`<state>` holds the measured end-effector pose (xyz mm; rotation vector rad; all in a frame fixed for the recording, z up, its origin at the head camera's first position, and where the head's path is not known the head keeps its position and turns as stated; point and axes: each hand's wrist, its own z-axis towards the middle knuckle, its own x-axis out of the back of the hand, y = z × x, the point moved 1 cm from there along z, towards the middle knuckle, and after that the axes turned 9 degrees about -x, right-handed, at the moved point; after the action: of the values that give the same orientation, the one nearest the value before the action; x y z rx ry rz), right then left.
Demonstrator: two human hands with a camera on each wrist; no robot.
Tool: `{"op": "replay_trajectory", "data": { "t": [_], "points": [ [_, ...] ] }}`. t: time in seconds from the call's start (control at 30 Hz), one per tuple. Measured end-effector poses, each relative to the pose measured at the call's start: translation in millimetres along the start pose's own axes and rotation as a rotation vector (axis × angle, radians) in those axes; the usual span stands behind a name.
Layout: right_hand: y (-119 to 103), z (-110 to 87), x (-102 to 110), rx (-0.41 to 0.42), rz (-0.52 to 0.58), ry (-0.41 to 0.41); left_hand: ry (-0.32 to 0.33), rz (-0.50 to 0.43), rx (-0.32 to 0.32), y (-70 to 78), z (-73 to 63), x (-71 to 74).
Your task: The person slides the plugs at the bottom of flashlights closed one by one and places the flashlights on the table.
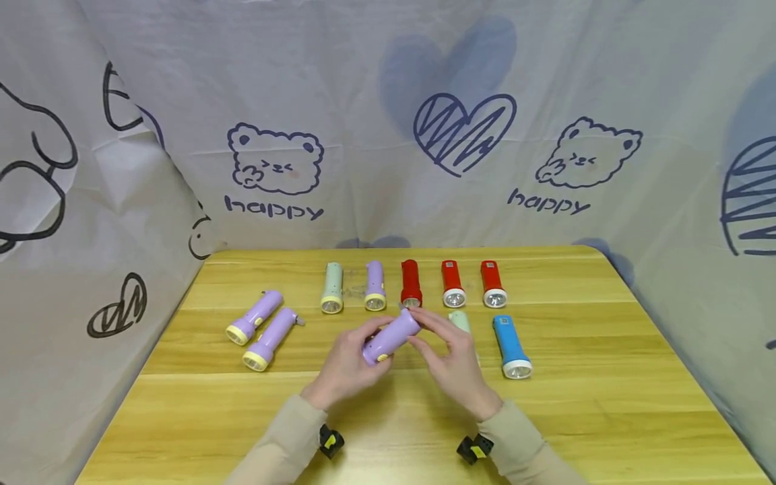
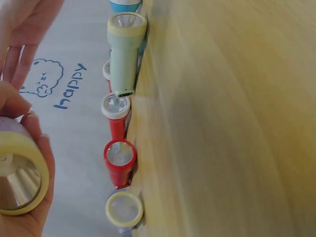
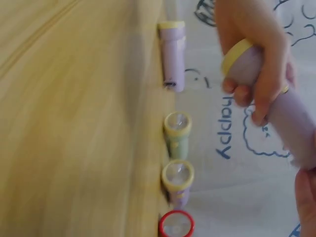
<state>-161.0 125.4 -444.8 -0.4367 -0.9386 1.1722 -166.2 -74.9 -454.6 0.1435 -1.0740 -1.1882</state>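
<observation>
A purple flashlight [image 1: 393, 335] is held above the table, tilted with its tail up and to the right. My left hand [image 1: 347, 370] grips it around the head end, where the yellow lens ring [image 2: 42, 170] faces the left wrist camera. At the tail, my right hand [image 1: 456, 367] pinches the end between thumb and fingers. Partly hidden behind the right hand lies a pale green flashlight [image 1: 459, 319]. Just right of that hand is a blue flashlight [image 1: 509, 342] with a white head. Two more purple flashlights, one nearer [image 1: 275, 335] and one farther [image 1: 259, 313], lie left of my hands.
Along the table's back lies a row: a pale green flashlight [image 1: 333, 283], a purple flashlight [image 1: 375, 281], a dark red flashlight [image 1: 410, 279] and two red flashlights with white heads, one left [image 1: 450, 275] and one right [image 1: 491, 275]. A printed cloth [image 1: 364, 175] hangs behind the wooden table [image 1: 606, 404].
</observation>
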Motion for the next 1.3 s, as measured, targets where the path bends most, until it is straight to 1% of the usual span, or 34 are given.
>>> {"op": "replay_trajectory", "data": {
  "t": [0.1, 0.2, 0.33, 0.43, 0.57, 0.67, 0.93, 1.1, 1.3],
  "points": [
    [-2.9, 4.7, 1.2, -0.013, 0.014, 0.035, 0.023, -0.018, -0.006, 0.6, 2.4, -2.5],
    [-3.2, 8.7, 2.5, -0.008, 0.019, 0.053, 0.047, -0.033, -0.016, 1.5, 4.3, -5.0],
    [0.2, 10.1, 3.4, -0.01, 0.055, 0.053, 0.054, -0.032, -0.038, 2.0, 5.8, -7.9],
    [1.3, 9.7, 4.4, -0.034, 0.087, 0.044, 0.051, -0.025, -0.044, 3.0, 6.7, -8.7],
    [0.2, 8.1, 5.7, -0.07, 0.091, 0.036, 0.057, -0.006, -0.053, 4.1, 6.3, -9.2],
    [-0.6, 5.7, 5.6, -0.076, 0.085, 0.033, 0.066, 0.0, -0.06, 3.9, 4.7, -10.1],
    [1.9, 3.9, 3.4, -0.011, 0.031, 0.047, 0.081, 0.011, -0.075, 3.8, 1.9, -11.9],
    [2.9, 3.6, 3.5, -0.013, 0.039, 0.048, 0.083, 0.005, -0.064, 4.4, 1.5, -12.1],
    [3.7, 3.8, 3.1, -0.007, 0.053, 0.08, 0.088, 0.018, -0.053, 3.7, 3.1, -15.1]
  ]
}}
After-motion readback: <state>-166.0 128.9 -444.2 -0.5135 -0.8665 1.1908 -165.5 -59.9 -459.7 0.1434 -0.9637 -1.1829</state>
